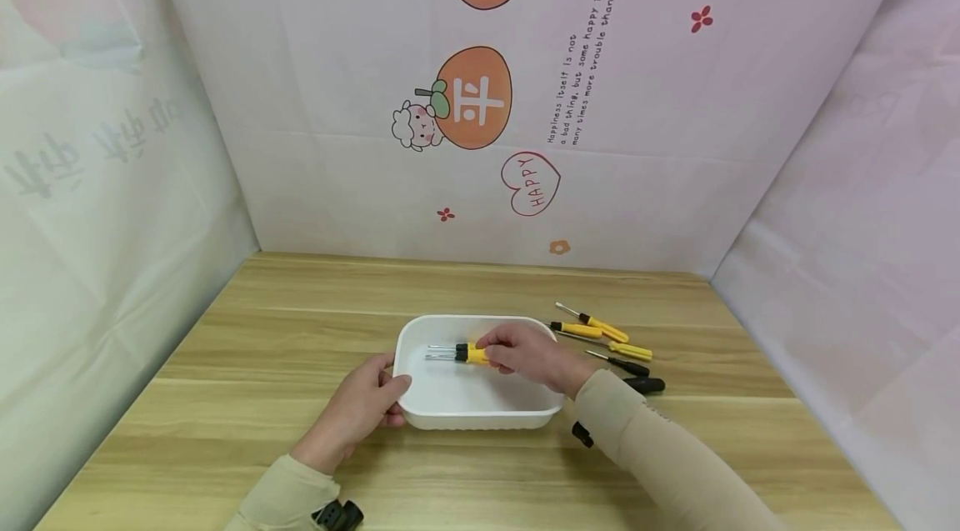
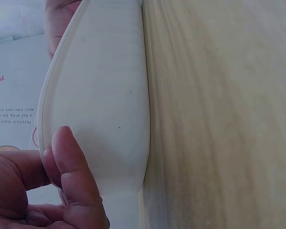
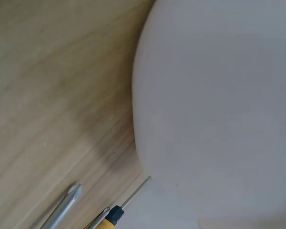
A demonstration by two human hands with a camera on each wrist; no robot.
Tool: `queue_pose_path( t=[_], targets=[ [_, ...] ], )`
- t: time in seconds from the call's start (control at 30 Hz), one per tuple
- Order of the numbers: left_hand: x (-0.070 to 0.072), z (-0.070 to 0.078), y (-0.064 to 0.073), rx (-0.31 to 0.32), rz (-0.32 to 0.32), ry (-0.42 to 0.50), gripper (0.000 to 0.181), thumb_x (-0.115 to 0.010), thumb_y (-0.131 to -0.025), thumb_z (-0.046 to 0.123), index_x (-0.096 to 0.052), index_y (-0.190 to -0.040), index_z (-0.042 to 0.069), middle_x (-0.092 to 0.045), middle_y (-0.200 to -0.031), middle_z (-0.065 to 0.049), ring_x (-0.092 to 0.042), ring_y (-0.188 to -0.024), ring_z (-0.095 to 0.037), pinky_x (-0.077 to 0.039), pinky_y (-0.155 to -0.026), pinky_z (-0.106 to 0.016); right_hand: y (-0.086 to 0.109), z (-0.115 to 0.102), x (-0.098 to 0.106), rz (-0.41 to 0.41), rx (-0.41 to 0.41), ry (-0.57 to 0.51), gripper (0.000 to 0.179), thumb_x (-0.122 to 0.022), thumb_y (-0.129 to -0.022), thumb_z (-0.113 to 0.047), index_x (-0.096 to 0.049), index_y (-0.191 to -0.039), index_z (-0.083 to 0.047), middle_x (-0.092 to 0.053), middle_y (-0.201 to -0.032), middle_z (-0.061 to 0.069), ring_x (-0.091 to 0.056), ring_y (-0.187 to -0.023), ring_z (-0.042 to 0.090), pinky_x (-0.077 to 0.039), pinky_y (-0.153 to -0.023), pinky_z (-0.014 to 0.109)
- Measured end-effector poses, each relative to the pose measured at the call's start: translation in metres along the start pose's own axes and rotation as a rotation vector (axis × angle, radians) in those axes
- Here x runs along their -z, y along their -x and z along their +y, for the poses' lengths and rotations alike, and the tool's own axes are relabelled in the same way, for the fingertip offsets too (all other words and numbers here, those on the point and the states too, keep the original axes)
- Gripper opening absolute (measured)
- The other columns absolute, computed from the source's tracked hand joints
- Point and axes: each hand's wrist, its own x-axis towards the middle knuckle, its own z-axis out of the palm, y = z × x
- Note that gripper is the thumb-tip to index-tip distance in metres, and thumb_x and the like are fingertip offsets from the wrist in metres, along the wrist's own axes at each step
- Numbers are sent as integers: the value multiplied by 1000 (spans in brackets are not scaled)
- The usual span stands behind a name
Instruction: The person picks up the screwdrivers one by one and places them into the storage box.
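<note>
A white plastic box [image 1: 480,399] sits on the wooden table. My left hand [image 1: 367,402] grips its left end, thumb over the rim and the other fingers outside; in the left wrist view the fingers [image 2: 74,174] lie against the outer wall. My right hand [image 1: 525,354] reaches inside the box and pinches the yellow handle of a screwdriver [image 1: 474,356]. Two thin metal shafts show side by side there, both pointing left, with black collars and yellow handles partly covered by the fingers. The right wrist view shows mostly the box's outer wall [image 3: 209,105], and the right hand is out of sight there.
Right of the box lie several screwdrivers: a yellow-handled one [image 1: 606,330] at the back, another yellow handle [image 1: 630,350], a slim black one [image 1: 628,367] and a thick black handle [image 1: 647,385]. A white printed backdrop [image 1: 337,181] stands behind the table [image 1: 247,364].
</note>
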Motion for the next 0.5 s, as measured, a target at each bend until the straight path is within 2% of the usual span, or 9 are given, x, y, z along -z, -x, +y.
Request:
queue_pose_path(
  t=[0.3,0.5],
  targets=[
    [0,0,0,-2,0,3,51,-60,-104,12,-48,-150,-4,-59,-97,-15,-61,-74,-20,-61,-61,-28,-1,3,-6,0,11,3,20,-62,-104,-14,-73,-120,-8,-71,-104,8,-61,-84,16,-55,-77,29],
    [0,-1,-1,-5,-2,23,49,-61,-103,11,-49,-149,-4,-58,-94,-13,-61,-73,-20,-60,-60,-28,-1,6,-9,-1,15,33,19,-63,-103,-14,-74,-118,-8,-69,-93,5,-59,-80,17,-51,-72,28]
  ],
)
